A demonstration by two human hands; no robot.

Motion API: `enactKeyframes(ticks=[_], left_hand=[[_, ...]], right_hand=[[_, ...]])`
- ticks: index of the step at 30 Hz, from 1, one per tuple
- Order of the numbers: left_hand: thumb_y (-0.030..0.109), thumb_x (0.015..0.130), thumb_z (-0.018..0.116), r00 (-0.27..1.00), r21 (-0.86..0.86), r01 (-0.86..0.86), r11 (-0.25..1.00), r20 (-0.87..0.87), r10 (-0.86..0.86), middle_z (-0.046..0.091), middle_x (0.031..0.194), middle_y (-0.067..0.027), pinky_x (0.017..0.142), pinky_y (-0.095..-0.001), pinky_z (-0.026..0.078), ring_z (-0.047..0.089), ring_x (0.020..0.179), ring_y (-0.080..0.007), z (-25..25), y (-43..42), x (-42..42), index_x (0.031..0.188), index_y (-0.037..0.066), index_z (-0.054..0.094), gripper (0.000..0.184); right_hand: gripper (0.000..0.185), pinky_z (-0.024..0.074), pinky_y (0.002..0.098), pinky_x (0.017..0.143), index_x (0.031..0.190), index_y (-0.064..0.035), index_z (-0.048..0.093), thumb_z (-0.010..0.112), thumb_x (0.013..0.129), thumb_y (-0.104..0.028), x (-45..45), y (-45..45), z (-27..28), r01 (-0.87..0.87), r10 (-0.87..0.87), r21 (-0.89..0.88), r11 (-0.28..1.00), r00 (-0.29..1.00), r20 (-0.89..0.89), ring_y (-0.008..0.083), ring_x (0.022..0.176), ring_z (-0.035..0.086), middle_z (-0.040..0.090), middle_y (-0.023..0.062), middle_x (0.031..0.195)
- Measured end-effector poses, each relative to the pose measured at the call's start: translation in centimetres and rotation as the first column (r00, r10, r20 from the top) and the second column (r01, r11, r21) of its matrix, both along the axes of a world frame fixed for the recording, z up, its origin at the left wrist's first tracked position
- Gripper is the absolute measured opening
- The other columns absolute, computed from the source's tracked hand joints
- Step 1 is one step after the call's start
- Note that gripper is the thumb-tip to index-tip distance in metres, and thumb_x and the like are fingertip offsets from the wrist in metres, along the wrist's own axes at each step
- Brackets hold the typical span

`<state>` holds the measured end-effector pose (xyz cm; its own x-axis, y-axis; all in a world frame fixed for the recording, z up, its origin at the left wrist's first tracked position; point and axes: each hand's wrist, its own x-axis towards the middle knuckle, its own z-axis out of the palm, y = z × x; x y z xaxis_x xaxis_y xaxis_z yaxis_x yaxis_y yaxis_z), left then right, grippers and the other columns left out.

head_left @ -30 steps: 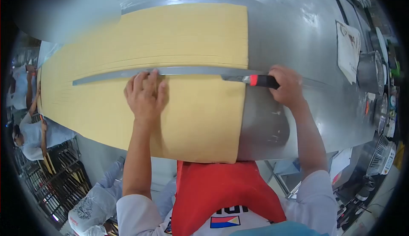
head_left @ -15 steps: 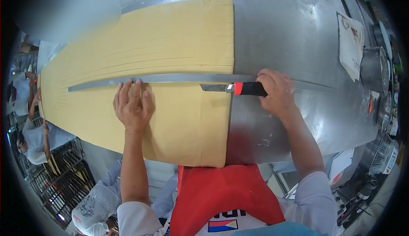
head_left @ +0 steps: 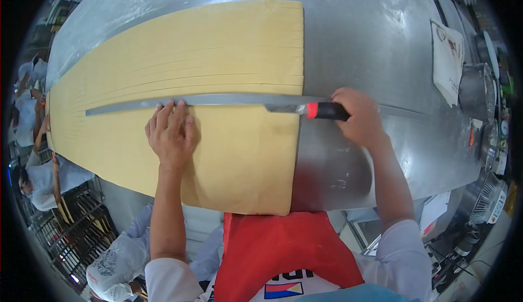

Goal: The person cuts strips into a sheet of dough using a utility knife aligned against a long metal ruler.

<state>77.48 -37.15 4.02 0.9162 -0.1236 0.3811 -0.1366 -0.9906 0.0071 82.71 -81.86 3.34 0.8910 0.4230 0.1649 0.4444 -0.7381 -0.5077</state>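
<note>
A large yellow sheet (head_left: 234, 160) lies on the metal table, its far half scored with several long parallel cuts. Across it runs a long thin metal straightedge (head_left: 229, 99), reaching past the sheet's right edge. My left hand (head_left: 171, 136) rests with fingers stretched out, the fingertips pressing on the straightedge and the palm over the sheet. In my right hand (head_left: 359, 118) is a utility knife (head_left: 329, 111) with a black and red handle. Its blade points left along the straightedge's near side, over the sheet's right edge. My right fingers are by the straightedge; whether they touch it, I cannot tell.
Bare metal table (head_left: 348, 46) shows right of the sheet. A printed paper bag (head_left: 448, 62) and a metal pot (head_left: 475, 92) stand at the far right. Other people (head_left: 52, 177) work at the left edge near a rack (head_left: 81, 220); a person in a white cap (head_left: 111, 275) is lower left.
The knife and my right hand have moved slightly right, and the blade looks blurred. My left hand stays on the straightedge. A blurred round shape at the upper left is gone.
</note>
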Motion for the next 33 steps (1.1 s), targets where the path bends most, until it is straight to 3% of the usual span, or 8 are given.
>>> enactKeyframes(ticks=[3, 6, 7, 12, 14, 22, 31, 33], left_hand=[[0.026, 0.090, 0.074, 0.999, -0.006, 0.006, 1.000, -0.045, -0.006, 0.073, 0.130, -0.0140, 0.107, -0.0496, 0.047, 0.066, 0.124, -0.0396, 0.6, 0.0, 0.1, 0.127, 0.014, 0.079, 0.040], [0.025, 0.089, 0.075, 0.992, -0.067, 0.071, 0.995, -0.099, -0.078, 0.073, 0.129, -0.0163, 0.107, -0.0509, 0.048, 0.067, 0.121, -0.0376, 1.2, 0.0, 0.1, 0.126, 0.010, 0.078, 0.040], [0.025, 0.088, 0.076, 0.990, -0.094, 0.089, 0.992, -0.104, -0.098, 0.073, 0.127, -0.0165, 0.107, -0.0515, 0.048, 0.067, 0.119, -0.0369, 1.1, 0.2, 0.1, 0.125, 0.010, 0.078, 0.040], [0.035, 0.087, 0.074, 0.983, -0.175, 0.077, 0.982, -0.149, -0.104, 0.067, 0.129, -0.0117, 0.096, -0.0518, 0.050, 0.062, 0.122, -0.0390, 0.7, 0.1, 0.6, 0.125, 0.010, 0.073, 0.046], [0.039, 0.088, 0.074, 0.986, -0.179, 0.075, 0.981, -0.133, -0.100, 0.065, 0.131, -0.0133, 0.096, -0.0527, 0.050, 0.062, 0.121, -0.0425, 0.7, -0.1, 0.5, 0.128, 0.011, 0.072, 0.050], [0.029, 0.098, 0.065, 0.973, -0.195, 0.142, 0.971, -0.155, -0.173, 0.065, 0.130, -0.0198, 0.103, -0.0541, 0.049, 0.058, 0.127, -0.0421, -2.6, 1.2, 0.1, 0.126, 0.000, 0.070, 0.040], [0.033, 0.095, 0.058, 0.987, -0.209, 0.155, 0.966, -0.009, -0.160, 0.058, 0.152, -0.0167, 0.117, -0.0673, 0.036, 0.045, 0.145, -0.0450, -7.8, -2.3, 1.3, 0.131, 0.005, 0.074, 0.048], [0.036, 0.097, 0.056, 0.981, 0.366, 0.095, 0.926, 0.125, -0.150, 0.058, 0.151, -0.0179, 0.117, -0.0683, 0.035, 0.045, 0.145, -0.0445, -8.8, -2.0, 2.2, 0.131, 0.005, 0.074, 0.049]], right_hand=[[0.026, 0.0530, 0.0417, 0.078, 0.107, -0.0043, 0.070, 0.080, 0.087, -0.017, 2.6, -0.8, 2.2, 0.128, -0.078, 0.203, 0.971, 0.968, -0.237, 0.0316, 0.087, 0.068, 0.071, 0.0095, 0.098], [0.028, 0.0521, 0.0386, 0.078, 0.111, -0.0021, 0.072, 0.078, 0.093, -0.023, 5.6, 3.2, 6.2, 0.299, -0.216, 0.123, 0.946, 0.868, -0.448, 0.0314, 0.079, 0.064, 0.068, 0.0121, 0.089], [0.031, 0.0523, 0.0379, 0.079, 0.123, -0.0034, 0.070, 0.072, 0.096, -0.020, 7.1, 4.7, 6.4, 0.169, -0.151, 0.017, 0.985, 0.917, -0.369, 0.0323, 0.078, 0.064, 0.067, 0.0147, 0.086], [0.055, 0.0539, 0.0438, 0.084, 0.154, -0.0112, 0.051, 0.062, 0.100, -0.013, 11.3, 21.9, 7.1, -0.195, 0.268, 0.226, 0.954, 0.895, -0.357, 0.0368, 0.086, 0.068, 0.072, 0.0204, 0.101], [0.058, 0.0541, 0.0510, 0.089, 0.158, -0.0150, 0.047, 0.060, 0.101, -0.013, 12.4, 30.0, 5.4, -0.476, 0.495, 0.180, 0.861, 0.865, -0.083, 0.0433, 0.097, 0.071, 0.072, 0.0248, 0.113], [0.059, 0.0509, 0.0504, 0.103, 0.164, -0.0205, 0.041, 0.054, 0.107, -0.016, 12.1, 60.3, 5.8, -0.605, 0.577, 0.020, 0.796, 0.750, -0.324, 0.0433, 0.121, 0.065, 0.067, 0.0212, 0.138], [0.056, 0.0517, 0.0487, 0.104, 0.163, -0.0238, 0.045, 0.052, 0.107, -0.014, 12.7, 65.1, 4.9, -0.607, 0.554, -0.037, 0.794, 0.747, -0.368, 0.0406, 0.121, 0.066, 0.069, 0.0194, 0.137], [0.056, 0.0516, 0.0487, 0.104, 0.162, -0.0237, 0.046, 0.052, 0.107, -0.014, 13.0, 65.2, 4.6, -0.615, 0.569, -0.020, 0.788, 0.740, -0.358, 0.0404, 0.121, 0.066, 0.069, 0.0192, 0.136]])
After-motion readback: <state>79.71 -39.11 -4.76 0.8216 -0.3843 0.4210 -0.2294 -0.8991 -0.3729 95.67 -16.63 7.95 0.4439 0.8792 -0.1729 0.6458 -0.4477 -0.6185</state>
